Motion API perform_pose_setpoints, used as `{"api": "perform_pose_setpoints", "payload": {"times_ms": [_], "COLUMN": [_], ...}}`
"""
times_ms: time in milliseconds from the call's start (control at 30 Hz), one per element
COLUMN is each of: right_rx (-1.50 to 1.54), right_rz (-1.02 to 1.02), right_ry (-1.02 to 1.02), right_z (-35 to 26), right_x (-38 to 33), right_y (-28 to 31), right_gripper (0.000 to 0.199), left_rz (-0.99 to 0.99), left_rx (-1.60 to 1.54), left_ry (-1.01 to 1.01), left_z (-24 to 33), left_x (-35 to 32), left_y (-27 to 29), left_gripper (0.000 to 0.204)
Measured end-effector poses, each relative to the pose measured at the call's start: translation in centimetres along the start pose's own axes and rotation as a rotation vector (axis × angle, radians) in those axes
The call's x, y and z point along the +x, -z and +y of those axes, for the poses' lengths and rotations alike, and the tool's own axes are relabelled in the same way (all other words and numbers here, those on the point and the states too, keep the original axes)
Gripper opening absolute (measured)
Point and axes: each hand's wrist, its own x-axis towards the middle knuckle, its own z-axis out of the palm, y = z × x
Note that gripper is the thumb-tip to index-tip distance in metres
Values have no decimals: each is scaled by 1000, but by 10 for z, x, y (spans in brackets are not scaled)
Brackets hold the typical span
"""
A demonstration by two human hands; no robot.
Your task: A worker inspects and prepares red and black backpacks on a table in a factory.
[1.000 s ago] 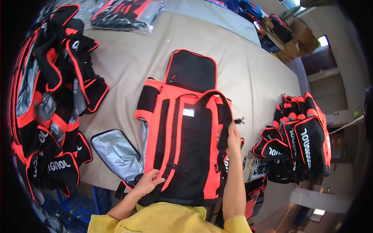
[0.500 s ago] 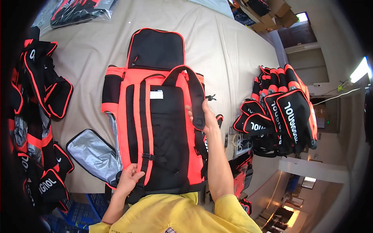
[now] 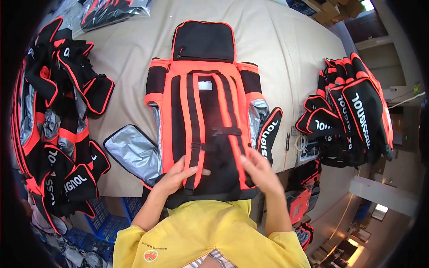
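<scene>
1. Backpack (image 3: 216, 154), black and bright orange-red, is laid flat on a cloth-covered beige table (image 3: 286, 71), directly before the wearer; its padded back panel and both straps are turned upward.
2. Left shoulder strap (image 3: 194, 118) is pinched near its lower end by the left hand (image 3: 174, 179): thumb is laid across the top, and a fingertip is seen past the strap's inner edge.
3. Right hand (image 3: 264, 175) is placed at the lower part of the right shoulder strap (image 3: 228, 105), fingers bent toward it; blur is noted, and whether the strap is gripped or only touched cannot be told.
4. Each strap is fitted with a black buckle; a small white label (image 3: 205, 85) is set between the straps near the top.
5. Top flap (image 3: 204, 40), black with orange-red piping, is folded out toward the far side of the table.
6. Silver-lined side flap (image 3: 132, 149) is spread open at left; at right, a black lettered panel (image 3: 269, 134) is seen beside silver lining.
7. Similar bags are heaped at far left (image 3: 67, 138) and stacked upright at right (image 3: 353, 111).
8. Clear plastic-wrapped package (image 3: 116, 12) is seen at the far left; blue crates (image 3: 105, 219) are partly hidden below the table's near edge.
</scene>
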Motion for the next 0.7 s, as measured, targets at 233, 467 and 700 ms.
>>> {"api": "perform_pose_setpoints", "payload": {"times_ms": [233, 467, 700], "right_rx": [-687, -1005, -839], "right_rz": [89, 252, 330], "right_ry": [190, 627, 309], "right_z": [36, 85, 156], "right_x": [-28, -61, -70], "right_y": [-29, 52, 103], "right_gripper": [59, 80, 105], "left_rz": [159, 438, 387], "left_rx": [53, 133, 255], "left_ry": [-12, -171, -380], "left_z": [-10, 54, 137], "left_x": [47, 61, 103], "left_y": [-70, -110, -135], "left_gripper": [35, 21, 25]}}
